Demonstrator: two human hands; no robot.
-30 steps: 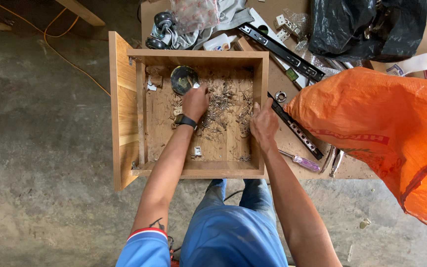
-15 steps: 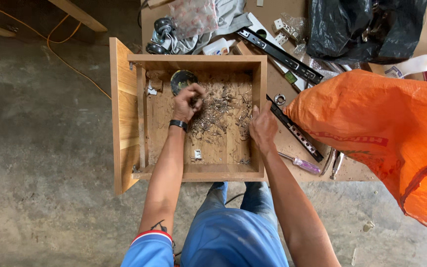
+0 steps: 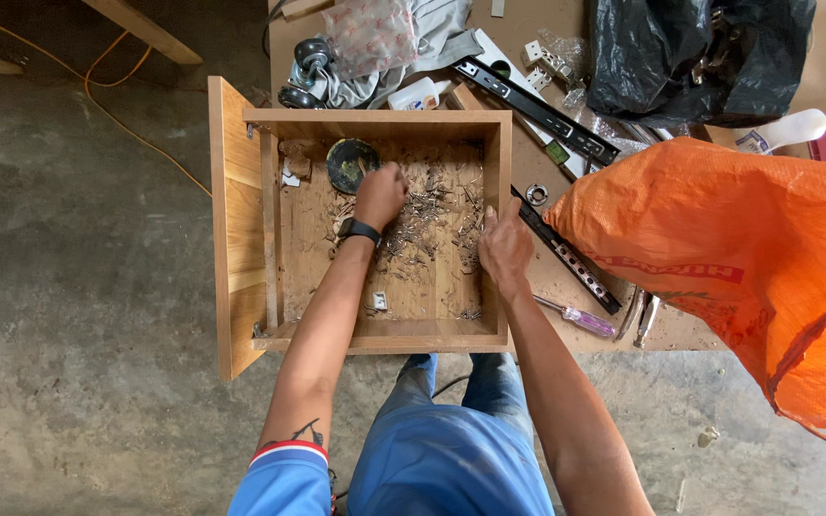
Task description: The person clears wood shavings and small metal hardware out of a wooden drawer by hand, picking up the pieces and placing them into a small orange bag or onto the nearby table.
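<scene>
A wooden drawer (image 3: 241, 239) is lying open side up on the floor, its long axis running away from the person and its wider front panel on the left. Inside, a pile of screws (image 3: 423, 225) is spreading across the bottom; single pieces are too small to tell apart. The left hand (image 3: 380, 194) is curling down into the screws, fingers bent, though whether it is gripping any is hidden. The right hand (image 3: 504, 250) is grasping the drawer's right wall. A round dark tin (image 3: 348, 162) is sitting in the far corner. Beside the drawer, a black slide rail (image 3: 566, 253), a screwdriver (image 3: 580, 316) and an orange sack (image 3: 738, 258), cut off at the edge, are lying.
</scene>
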